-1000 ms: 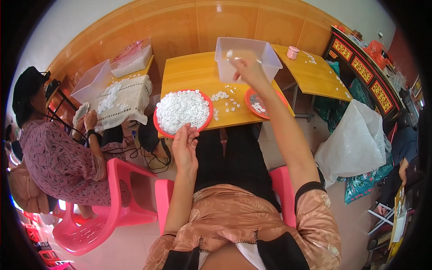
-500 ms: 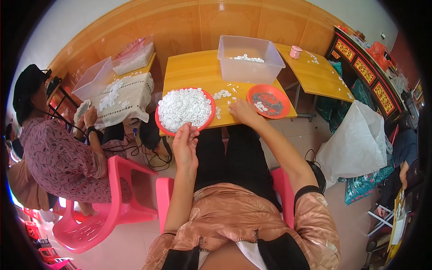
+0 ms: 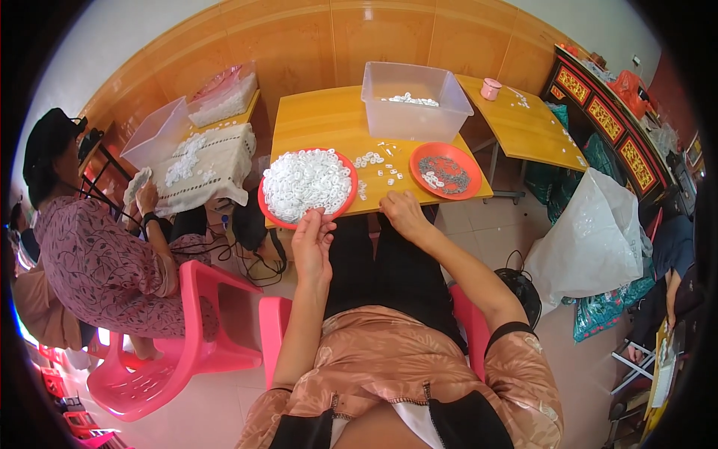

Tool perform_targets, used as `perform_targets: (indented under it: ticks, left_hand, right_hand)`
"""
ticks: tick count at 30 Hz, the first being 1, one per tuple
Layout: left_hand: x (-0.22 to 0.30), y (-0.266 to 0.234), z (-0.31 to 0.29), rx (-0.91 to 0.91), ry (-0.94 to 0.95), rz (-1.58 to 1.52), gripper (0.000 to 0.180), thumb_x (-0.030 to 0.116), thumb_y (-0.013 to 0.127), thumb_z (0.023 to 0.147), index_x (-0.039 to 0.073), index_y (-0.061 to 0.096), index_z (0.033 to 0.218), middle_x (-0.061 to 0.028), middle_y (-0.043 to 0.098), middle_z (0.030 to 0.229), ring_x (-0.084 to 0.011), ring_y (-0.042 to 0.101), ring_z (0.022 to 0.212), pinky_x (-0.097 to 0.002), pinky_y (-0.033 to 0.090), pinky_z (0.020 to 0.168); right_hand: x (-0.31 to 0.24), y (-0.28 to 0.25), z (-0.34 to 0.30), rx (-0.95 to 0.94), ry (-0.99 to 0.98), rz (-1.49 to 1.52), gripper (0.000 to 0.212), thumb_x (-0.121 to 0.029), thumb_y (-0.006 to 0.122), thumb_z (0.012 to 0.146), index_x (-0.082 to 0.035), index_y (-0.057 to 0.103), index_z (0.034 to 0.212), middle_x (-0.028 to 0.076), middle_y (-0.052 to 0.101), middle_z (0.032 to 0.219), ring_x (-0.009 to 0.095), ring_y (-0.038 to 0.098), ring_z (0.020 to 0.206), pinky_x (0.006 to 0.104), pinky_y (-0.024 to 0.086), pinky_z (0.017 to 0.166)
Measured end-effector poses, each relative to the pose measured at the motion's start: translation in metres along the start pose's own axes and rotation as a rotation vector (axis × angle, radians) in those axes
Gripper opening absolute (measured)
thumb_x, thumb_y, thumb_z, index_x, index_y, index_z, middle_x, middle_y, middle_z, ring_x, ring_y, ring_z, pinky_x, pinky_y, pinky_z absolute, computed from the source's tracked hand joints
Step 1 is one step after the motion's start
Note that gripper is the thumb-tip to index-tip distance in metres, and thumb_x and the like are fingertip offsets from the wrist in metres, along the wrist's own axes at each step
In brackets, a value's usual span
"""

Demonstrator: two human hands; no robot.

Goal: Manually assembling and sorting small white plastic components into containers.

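A red bowl heaped with small white oval plastic pieces [image 3: 308, 179] stands at the table's front left. My left hand [image 3: 311, 238] is at its near rim, thumb and fingers pinched together; whatever they hold is too small to make out. My right hand [image 3: 404, 215] is at the table's front edge, fingers curled inward, with any held thing hidden. Beyond it lie loose white pieces [image 3: 369, 159] in small groups. To its right, an orange-red dish [image 3: 470, 159] holds small grey pieces [image 3: 452, 170] and several white ones.
A clear plastic bin [image 3: 404, 120] with white pieces stands at the back of the yellow table [image 3: 314, 112]. A co-worker [image 3: 112, 224] sits at left by a cloth-covered table. A second yellow table [image 3: 523, 120] with a pink cup [image 3: 491, 89] and a white sack [image 3: 587, 239] are at right.
My right hand has drawn back from the loose white pieces toward me, to the table's front edge. My left hand stays by the bowl's near rim, almost unmoved.
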State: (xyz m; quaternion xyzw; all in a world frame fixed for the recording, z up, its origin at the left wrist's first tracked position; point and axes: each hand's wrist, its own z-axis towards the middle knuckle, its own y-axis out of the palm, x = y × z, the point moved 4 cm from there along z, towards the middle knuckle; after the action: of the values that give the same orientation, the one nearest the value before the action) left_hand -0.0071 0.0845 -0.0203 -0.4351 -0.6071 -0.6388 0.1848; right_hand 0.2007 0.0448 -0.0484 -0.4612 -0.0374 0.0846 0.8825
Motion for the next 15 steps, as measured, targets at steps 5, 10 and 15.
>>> perform_targets:
  ticks: [5,10,15]
  left_hand:
    - [-0.016,-0.001,0.003,-0.056,-0.017,0.080,0.020,0.020,0.057,0.089,0.006,0.060,0.102,-0.0011,0.064,0.083,-0.0071,0.058,0.072,-0.0199,0.041,0.063]
    - [-0.023,0.012,-0.008,-0.123,0.349,0.679,0.025,0.011,0.064,0.080,0.003,0.062,0.103,-0.0045,0.063,0.082,-0.0113,0.058,0.068,-0.0239,0.044,0.059]
    - [-0.017,0.031,-0.024,-0.197,0.710,1.118,0.031,0.013,0.069,0.073,0.005,0.061,0.103,-0.0088,0.059,0.078,-0.0220,0.059,0.063,-0.0320,0.046,0.056]
  right_hand:
    - [-0.003,-0.015,0.004,0.144,0.064,0.103,0.010,-0.012,0.060,0.075,-0.004,0.057,0.069,0.010,0.053,0.067,0.028,0.055,0.065,0.0378,0.039,0.059]
    - [-0.019,-0.014,0.000,0.044,0.574,0.732,0.014,-0.015,0.065,0.077,-0.001,0.065,0.074,0.006,0.060,0.065,0.015,0.055,0.057,0.0278,0.040,0.052]
    - [-0.045,-0.021,-0.004,-0.069,0.875,1.272,0.015,-0.014,0.066,0.079,0.001,0.067,0.081,0.001,0.062,0.069,0.004,0.050,0.058,0.0184,0.037,0.052]
